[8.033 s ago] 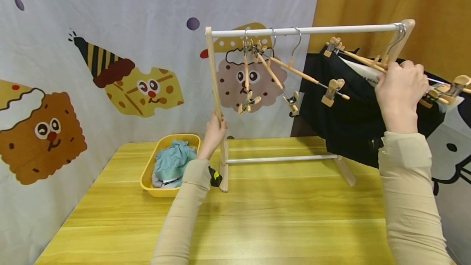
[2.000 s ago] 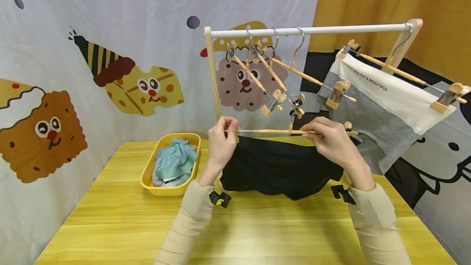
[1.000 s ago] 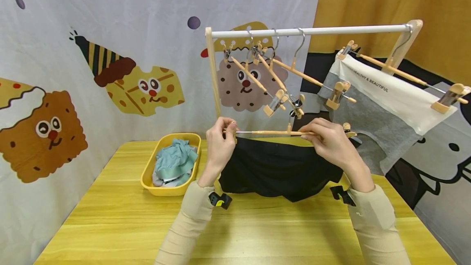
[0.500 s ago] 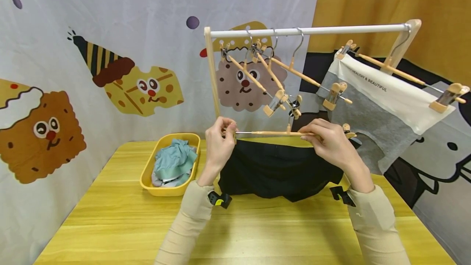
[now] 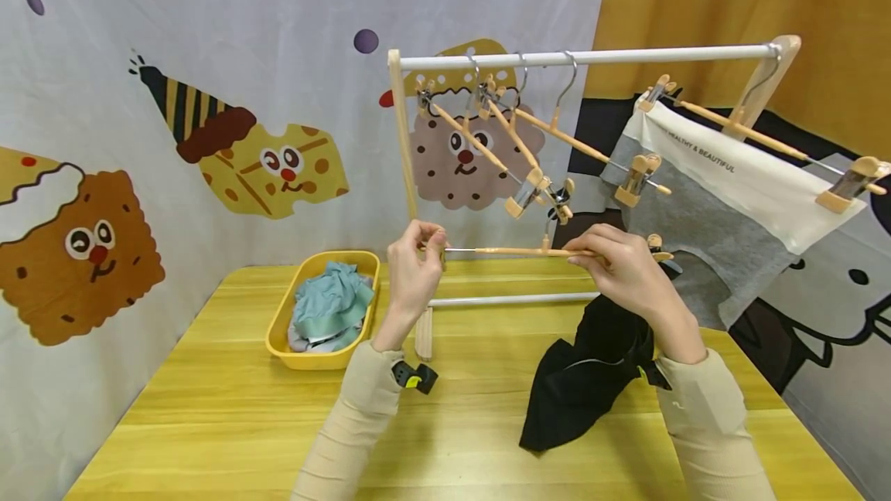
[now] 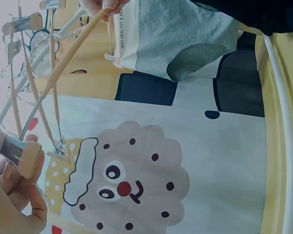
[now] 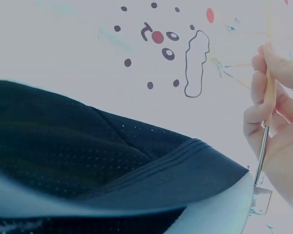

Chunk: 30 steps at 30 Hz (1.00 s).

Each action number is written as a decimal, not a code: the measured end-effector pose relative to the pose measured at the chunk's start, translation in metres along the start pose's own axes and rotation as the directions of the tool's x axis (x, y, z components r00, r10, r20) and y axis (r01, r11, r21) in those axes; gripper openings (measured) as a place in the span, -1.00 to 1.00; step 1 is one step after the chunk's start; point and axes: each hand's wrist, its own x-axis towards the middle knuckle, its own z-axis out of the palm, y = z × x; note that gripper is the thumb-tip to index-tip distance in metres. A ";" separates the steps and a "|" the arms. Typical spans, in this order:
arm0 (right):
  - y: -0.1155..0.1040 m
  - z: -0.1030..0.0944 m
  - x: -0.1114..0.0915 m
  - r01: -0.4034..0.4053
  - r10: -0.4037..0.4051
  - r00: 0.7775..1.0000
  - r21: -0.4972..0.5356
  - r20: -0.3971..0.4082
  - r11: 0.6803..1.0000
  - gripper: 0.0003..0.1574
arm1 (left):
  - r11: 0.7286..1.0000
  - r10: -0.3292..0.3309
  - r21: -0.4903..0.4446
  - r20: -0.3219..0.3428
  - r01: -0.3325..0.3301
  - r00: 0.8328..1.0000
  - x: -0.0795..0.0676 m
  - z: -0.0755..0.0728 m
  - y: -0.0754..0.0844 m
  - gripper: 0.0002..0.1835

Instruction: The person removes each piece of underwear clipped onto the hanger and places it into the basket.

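In the head view, both hands hold a wooden clip hanger (image 5: 511, 251) level above the table. My left hand (image 5: 415, 265) pinches the clip at its left end. In the left wrist view that clip (image 6: 29, 161) has no cloth in it. My right hand (image 5: 626, 269) grips the bar near the right end. A black cloth garment (image 5: 578, 385), underwear by its look, droops below the right hand, its lower corner near the table. In the right wrist view, the garment's (image 7: 112, 151) edge meets the metal clip (image 7: 260, 201) beyond the hand.
A wooden rack with a white rail (image 5: 661, 55) stands behind the hands. Several bare clip hangers (image 5: 557, 135) hang there, and grey underwear with a white waistband (image 5: 724, 165) hangs at the right. A yellow basin (image 5: 313, 362) with blue-green cloth (image 5: 330, 300) is at the left.
The hanger with the black garment came off the rack and both hands took it in front. Within the last half second, the garment's left side has dropped from the left clip and swung right.
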 end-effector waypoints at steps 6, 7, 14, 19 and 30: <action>-0.001 -0.001 0.002 -0.005 0.005 1.000 -0.016 -0.008 1.000 -0.67 | 0.998 -0.047 -0.046 0.039 0.049 0.998 -0.001 -0.001 -0.002 -0.83; -0.001 -0.001 0.002 -0.006 0.006 1.000 -0.020 -0.009 1.000 -0.67 | 0.997 -0.050 -0.049 0.041 0.052 0.998 -0.001 -0.001 -0.002 -0.82; -0.002 -0.001 0.002 -0.008 0.008 1.000 -0.014 -0.015 1.000 -0.66 | 0.995 -0.049 -0.088 0.038 0.052 0.998 -0.001 0.001 -0.003 -0.80; -0.001 0.000 0.001 0.003 -0.003 1.000 0.008 -0.025 1.000 -0.64 | 0.998 0.015 -0.056 0.031 -0.013 0.999 -0.001 0.001 -0.004 -0.77; -0.002 0.002 0.000 -0.008 0.008 1.000 -0.043 0.003 0.999 -0.69 | 0.818 0.446 0.379 0.058 -0.433 0.893 -0.003 0.003 -0.005 -0.72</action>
